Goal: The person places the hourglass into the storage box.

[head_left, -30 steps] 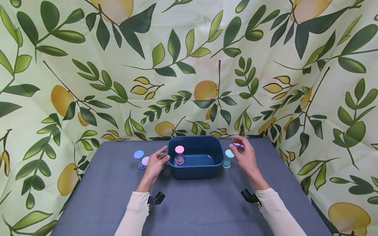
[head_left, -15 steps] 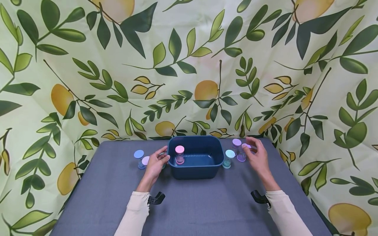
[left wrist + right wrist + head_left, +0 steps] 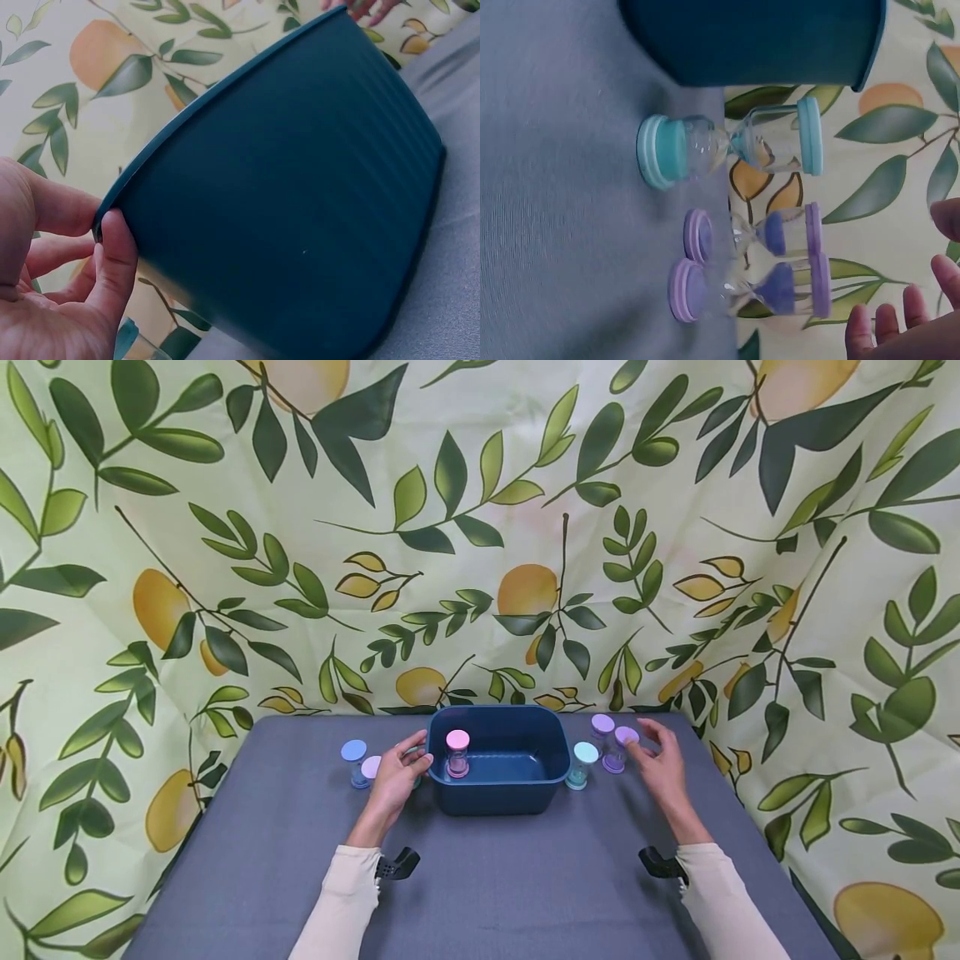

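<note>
A dark blue basin stands mid-table with a pink-capped hourglass upright inside it. My left hand grips the basin's left rim; in the left wrist view the thumb presses the outer wall of the basin. My right hand hovers open just right of two purple hourglasses, without touching them. A teal hourglass stands against the basin's right side. The right wrist view shows the teal hourglass, both purple hourglasses and my spread fingertips.
Left of the basin stand a blue-capped hourglass and a pale pink-capped one, partly behind my left hand. The grey table is hemmed at the back and sides by a leaf-and-lemon cloth.
My right hand has moved right and down from beside the teal hourglass, uncovering the two purple hourglasses, and its fingers have spread open. The left hand has stayed on the basin's rim.
</note>
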